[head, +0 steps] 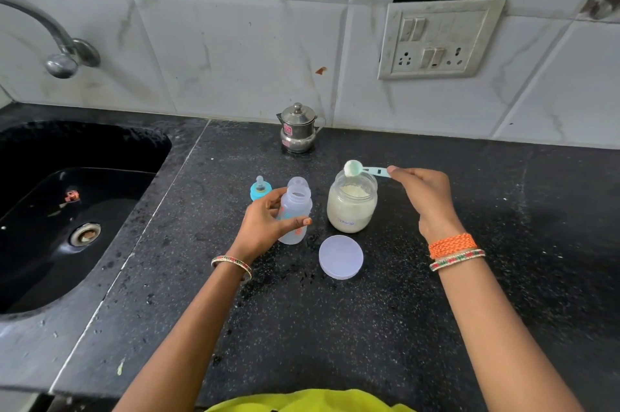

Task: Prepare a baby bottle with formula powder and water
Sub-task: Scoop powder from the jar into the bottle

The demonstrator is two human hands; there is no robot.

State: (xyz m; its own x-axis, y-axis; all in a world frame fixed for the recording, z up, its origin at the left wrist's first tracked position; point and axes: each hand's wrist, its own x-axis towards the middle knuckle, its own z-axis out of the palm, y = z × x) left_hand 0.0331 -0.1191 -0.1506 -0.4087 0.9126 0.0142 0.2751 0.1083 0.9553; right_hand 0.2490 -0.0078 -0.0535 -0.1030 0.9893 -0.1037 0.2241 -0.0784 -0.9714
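A clear baby bottle [297,207] stands open on the black counter, and my left hand [265,227] is wrapped around its body. To its right is an open jar of white formula powder [351,207]. My right hand [424,193] pinches the handle of a pale green scoop [360,170], whose bowl holds powder just above the jar's mouth. The jar's round lid [341,256] lies flat in front of the jar. Behind the bottle, to its left, lies the blue teat cap [260,189]. A clear dome cap [298,184] sits behind the bottle's neck.
A small steel lidded pot [298,128] stands at the back by the tiled wall. A black sink [67,210] with a tap [63,52] fills the left side. A switch and socket plate [439,39] is on the wall at the right.
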